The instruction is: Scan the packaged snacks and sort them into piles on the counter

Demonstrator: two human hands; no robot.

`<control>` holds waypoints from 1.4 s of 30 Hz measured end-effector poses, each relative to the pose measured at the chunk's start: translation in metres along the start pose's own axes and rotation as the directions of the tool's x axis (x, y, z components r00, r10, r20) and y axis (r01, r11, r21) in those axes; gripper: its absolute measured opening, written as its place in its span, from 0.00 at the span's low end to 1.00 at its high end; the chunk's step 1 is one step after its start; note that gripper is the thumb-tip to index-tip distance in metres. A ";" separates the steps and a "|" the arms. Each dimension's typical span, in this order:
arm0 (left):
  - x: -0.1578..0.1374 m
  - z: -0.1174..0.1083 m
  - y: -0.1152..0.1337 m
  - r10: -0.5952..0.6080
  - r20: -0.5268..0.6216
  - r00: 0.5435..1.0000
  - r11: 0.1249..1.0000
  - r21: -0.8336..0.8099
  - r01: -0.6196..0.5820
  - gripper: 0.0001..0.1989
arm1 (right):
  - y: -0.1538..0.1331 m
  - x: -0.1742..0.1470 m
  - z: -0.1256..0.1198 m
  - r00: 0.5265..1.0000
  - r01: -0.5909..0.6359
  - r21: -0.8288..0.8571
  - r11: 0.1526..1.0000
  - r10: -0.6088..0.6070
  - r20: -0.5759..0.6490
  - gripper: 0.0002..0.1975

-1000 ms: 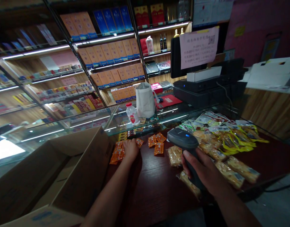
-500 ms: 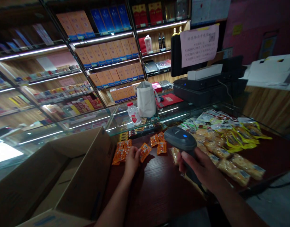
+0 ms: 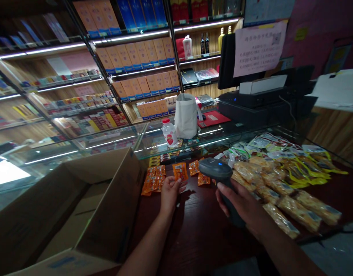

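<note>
Between the thumb and fingers of my left hand (image 3: 171, 191) is a small orange snack packet (image 3: 180, 171), held up above the dark wooden counter (image 3: 193, 234). My right hand (image 3: 236, 199) grips a dark grey barcode scanner (image 3: 215, 168) by its handle, its head turned toward the left. More orange packets (image 3: 155, 178) lie in a group left of my left hand. A few other orange packets (image 3: 203, 179) rest behind the scanner, partly hidden by it.
An open cardboard box (image 3: 107, 207) stands at the left. Clear-wrapped pastries (image 3: 299, 212) and yellow-edged packets (image 3: 303, 168) cover the right side. Behind are a bottle (image 3: 169, 134), a white bag (image 3: 185, 117), a glass display case (image 3: 153, 130) and a monitor (image 3: 226, 61).
My left hand has turned the orange packet more upright and facing me. The scanner has come slightly closer to it. The camera view has shifted, so the scene sits farther right.
</note>
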State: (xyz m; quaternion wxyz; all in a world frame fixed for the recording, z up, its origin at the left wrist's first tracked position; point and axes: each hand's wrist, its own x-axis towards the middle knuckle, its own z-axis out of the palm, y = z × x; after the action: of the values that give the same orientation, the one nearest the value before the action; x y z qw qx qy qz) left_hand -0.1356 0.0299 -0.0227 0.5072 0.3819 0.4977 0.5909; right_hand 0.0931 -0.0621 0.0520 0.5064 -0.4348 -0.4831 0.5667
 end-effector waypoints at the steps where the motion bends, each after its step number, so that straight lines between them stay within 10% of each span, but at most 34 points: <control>1: -0.002 0.001 0.001 -0.012 0.005 1.000 1.000 0.014 0.012 0.26 | 0.001 0.000 0.001 1.000 0.000 -0.001 1.000 0.000 0.013 0.20; 32: -0.008 0.008 -0.002 0.077 0.028 0.997 0.975 0.208 -0.081 0.18 | 0.010 0.000 0.004 0.999 0.002 -0.082 0.997 0.003 0.054 0.23; 42: -0.003 0.013 -0.015 -0.206 0.113 0.972 0.978 0.070 0.199 0.21 | -0.001 -0.002 -0.004 0.999 -0.019 0.003 1.000 0.019 -0.026 0.23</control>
State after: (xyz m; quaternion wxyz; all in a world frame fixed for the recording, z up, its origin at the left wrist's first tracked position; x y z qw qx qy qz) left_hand -0.1192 0.0291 -0.0344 0.5826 0.3785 0.5196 0.4974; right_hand 0.0973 -0.0640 0.0520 0.5079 -0.4459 -0.4716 0.5664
